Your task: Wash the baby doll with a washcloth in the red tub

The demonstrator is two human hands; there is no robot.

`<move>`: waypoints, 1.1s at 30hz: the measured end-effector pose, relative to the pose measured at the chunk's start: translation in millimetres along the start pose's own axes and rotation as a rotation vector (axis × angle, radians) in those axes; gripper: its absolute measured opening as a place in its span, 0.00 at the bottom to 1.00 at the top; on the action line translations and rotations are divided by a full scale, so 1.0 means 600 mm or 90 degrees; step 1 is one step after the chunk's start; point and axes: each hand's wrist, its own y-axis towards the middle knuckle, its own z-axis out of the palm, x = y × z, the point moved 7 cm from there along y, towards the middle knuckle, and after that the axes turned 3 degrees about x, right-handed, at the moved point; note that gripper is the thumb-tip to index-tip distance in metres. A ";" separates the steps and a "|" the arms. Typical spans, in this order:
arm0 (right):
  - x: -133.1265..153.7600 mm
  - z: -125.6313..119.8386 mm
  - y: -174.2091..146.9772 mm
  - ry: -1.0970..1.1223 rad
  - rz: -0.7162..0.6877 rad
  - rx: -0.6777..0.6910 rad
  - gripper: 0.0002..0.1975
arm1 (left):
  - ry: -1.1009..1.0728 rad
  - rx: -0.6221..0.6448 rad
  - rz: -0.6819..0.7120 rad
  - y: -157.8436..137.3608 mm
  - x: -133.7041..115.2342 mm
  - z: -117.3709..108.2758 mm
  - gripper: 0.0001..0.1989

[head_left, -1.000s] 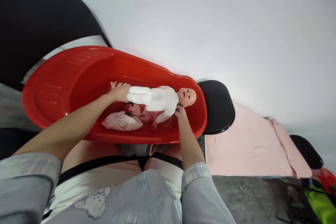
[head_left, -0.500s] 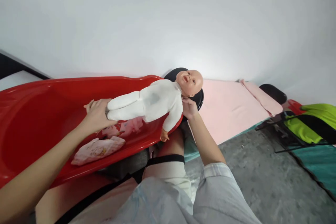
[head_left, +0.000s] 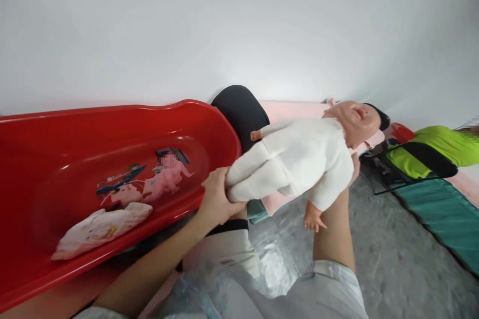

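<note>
1. Head view, containers: a long, glossy red plastic baby tub point(head_left: 105, 134) holds a crumpled, pale pink printed cloth bundle point(head_left: 101, 229) against its near wall. Pink-and-dark patterned shapes point(head_left: 164, 179) show on its bottom; whether printed or loose, I cannot tell.
2. A bald baby doll in a white cloth suit point(head_left: 299, 154) is held face up, right of the tub and clear of it. The left hand point(head_left: 217, 197) grips its lower legs; the right hand point(head_left: 355, 164), mostly hidden, supports it near the neck.
3. A black rounded seat point(head_left: 241, 112) adjoins the tub's end, before a pink-covered bed point(head_left: 286, 109).
4. A pale plain wall point(head_left: 239, 20) rises behind; grey mottled floor point(head_left: 389, 259) lies below.
</note>
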 end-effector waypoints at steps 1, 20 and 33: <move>0.020 -0.020 -0.002 0.003 -0.035 -0.016 0.25 | -0.025 -0.004 0.018 -0.004 -0.016 0.029 0.41; -0.040 -0.277 0.051 -0.193 0.044 -0.057 0.41 | 0.161 0.151 0.081 0.117 -0.097 0.318 0.38; -0.025 -0.373 0.050 -0.853 0.276 -0.153 0.44 | 0.081 -0.023 0.321 0.050 -0.090 0.278 0.34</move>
